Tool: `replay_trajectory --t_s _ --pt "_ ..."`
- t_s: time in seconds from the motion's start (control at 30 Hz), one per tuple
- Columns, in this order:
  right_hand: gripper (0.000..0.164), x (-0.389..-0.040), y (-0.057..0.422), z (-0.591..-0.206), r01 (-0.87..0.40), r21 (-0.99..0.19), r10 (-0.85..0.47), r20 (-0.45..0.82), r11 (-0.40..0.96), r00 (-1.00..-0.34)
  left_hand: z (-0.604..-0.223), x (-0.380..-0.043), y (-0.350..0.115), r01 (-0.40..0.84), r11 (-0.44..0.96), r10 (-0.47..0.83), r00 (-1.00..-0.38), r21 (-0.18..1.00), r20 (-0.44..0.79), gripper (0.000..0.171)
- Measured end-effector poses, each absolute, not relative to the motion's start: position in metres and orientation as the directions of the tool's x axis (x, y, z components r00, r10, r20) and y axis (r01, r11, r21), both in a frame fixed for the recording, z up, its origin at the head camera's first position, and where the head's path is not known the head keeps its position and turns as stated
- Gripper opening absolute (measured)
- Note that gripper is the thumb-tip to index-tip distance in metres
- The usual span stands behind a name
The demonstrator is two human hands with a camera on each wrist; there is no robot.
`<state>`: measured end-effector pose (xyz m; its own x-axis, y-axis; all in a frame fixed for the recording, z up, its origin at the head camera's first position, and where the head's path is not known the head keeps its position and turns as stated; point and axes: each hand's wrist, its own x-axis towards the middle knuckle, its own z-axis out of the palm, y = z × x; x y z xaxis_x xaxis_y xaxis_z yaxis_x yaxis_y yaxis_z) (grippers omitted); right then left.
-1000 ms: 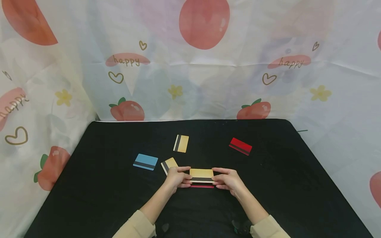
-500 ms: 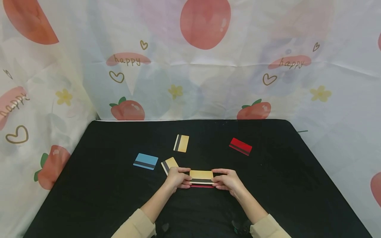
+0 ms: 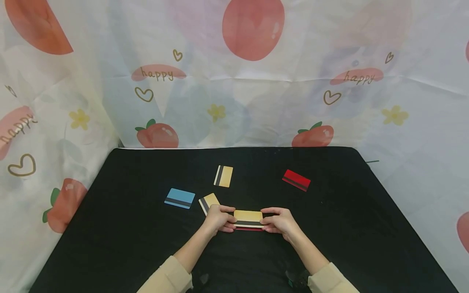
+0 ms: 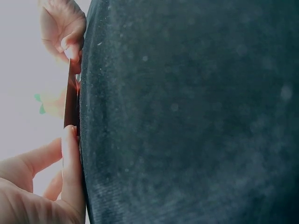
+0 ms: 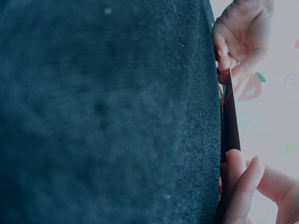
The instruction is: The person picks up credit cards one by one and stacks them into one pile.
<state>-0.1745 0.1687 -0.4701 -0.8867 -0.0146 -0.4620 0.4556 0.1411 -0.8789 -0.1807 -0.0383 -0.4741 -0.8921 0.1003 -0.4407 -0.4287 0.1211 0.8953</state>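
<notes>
- red edge (image 3: pixel 249 229), lower centre of frame: just a thin strip showing, prob another card, rest hidden. Gap above it is a bit narrower than 1 sec ago
- held gold card (image 3: pixel 248 215), same spot, right above that strip: dropped slightly in frame, stripe side nearest the viewer. So imo it's almost down over the red one; can't tell if they touch
- left hand (image 3: pixel 220 219) + right hand (image 3: pixel 280 221): each pinching a short end of the card, fingers clamped on, basically same grip as b4
- slanted gold card (image 3: pixel 210 202), just left of centre: partly hidden behind the left hand, hasn't moved afaict
- blue card (image 3: pixel 179 198), further left, flat on the black table (image 3: pixel 348 211), untouched
- red card (image 3: pixel 296 180) right of centre + far gold card (image 3: pixel 224 176) near mid-frame: both untouched too
</notes>
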Motion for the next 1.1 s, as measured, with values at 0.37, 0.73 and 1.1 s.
replay_trajectory --t_s 0.37,0.73,1.1 --pt "0.038 -0.1755 0.1679 -0.4713 0.456 -0.876 -0.002 -0.462 0.156 -0.887 -0.4759 -0.1840 -0.0415 -0.376 0.185 0.126 -0.907 0.908 -0.401 0.032" --pt "0.037 -0.1754 0.1686 -0.4698 0.452 -0.873 -0.010 -0.461 0.185 -0.887 -0.4801 -0.1848 -0.0409 -0.330 0.229 0.089 -0.930 0.916 -0.357 0.024" --pt "0.033 -0.1759 0.1683 -0.4701 0.430 -0.875 -0.013 -0.443 0.221 -0.896 -0.4792 -0.1851 -0.0393 -0.304 0.258 0.080 -0.939 0.917 -0.334 0.023"
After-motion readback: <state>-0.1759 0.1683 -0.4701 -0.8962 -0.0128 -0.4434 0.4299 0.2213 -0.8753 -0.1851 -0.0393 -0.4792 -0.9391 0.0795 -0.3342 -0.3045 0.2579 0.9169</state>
